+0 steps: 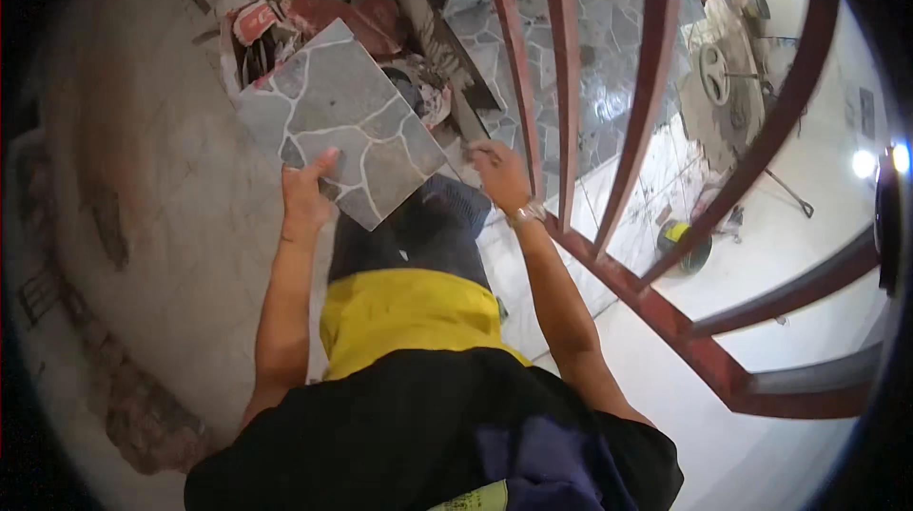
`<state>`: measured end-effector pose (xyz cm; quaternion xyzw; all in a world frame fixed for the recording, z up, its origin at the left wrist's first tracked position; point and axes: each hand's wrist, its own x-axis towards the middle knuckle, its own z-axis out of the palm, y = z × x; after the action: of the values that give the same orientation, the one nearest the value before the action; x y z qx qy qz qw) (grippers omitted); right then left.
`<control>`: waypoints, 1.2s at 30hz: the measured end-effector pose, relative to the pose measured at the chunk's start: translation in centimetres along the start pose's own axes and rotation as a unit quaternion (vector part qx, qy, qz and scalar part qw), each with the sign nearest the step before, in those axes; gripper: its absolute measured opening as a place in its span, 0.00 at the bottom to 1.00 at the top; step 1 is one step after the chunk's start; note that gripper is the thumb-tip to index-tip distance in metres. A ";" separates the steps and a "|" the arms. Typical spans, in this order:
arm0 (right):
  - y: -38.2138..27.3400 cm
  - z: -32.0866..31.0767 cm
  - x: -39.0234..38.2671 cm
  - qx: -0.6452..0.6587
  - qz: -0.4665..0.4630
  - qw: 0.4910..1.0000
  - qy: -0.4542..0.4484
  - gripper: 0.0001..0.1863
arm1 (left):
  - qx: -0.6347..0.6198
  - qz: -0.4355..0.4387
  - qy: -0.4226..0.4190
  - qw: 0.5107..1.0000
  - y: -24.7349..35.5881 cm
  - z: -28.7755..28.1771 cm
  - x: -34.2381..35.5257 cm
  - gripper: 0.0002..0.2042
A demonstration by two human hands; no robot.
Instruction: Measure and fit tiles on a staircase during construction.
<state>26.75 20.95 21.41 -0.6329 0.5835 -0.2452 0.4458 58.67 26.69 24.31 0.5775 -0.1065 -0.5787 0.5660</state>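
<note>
A grey tile [357, 107] with a crazy-paving stone pattern and pale joint lines is held up, tilted, before my body. My left hand [304, 195] grips its near left edge, thumb lying on the patterned face and the other fingers hidden beneath. Just off the tile's right corner is my right hand [501, 173], its fingers curled together. Whatever those fingers hold, if anything, is too small and blurred to name. A watch [526, 214] circles the right wrist.
Dark red metal railing bars [656, 64] curve along my right side. Beyond them lie stone-patterned flooring [613, 36], a dark bucket [685, 247] and a valve-like wheel [714, 75]. Torn bags [352, 21] and rubble sit ahead, beside a rough plank [447, 45]. A stained pale surface [162, 159] spreads leftward.
</note>
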 end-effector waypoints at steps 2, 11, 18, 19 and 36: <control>3.9 -1.0 1.6 -0.005 0.004 0.995 0.097 0.12 | -0.012 0.030 0.026 0.999 -0.3 0.9 3.8 0.18; 15.4 -1.4 9.4 -0.155 -0.124 0.916 0.350 0.19 | 0.131 0.389 -0.071 0.909 -5.4 2.2 18.4 0.17; 17.1 0.8 9.8 -0.139 -0.225 0.874 0.408 0.18 | 0.180 0.558 -0.051 0.809 -9.7 4.7 21.4 0.20; 17.4 0.6 9.8 -0.165 -0.234 0.864 0.415 0.19 | 0.149 0.571 -0.063 0.805 -10.4 5.4 21.7 0.18; 19.8 -0.5 9.5 -0.122 -0.342 0.830 0.423 0.17 | 0.095 0.697 0.040 0.710 -13.8 8.8 21.9 0.34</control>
<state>17.92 13.33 2.76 -0.6759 0.4864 -0.5524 -0.0376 51.16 9.63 4.34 0.4124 -0.5105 0.0166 0.7543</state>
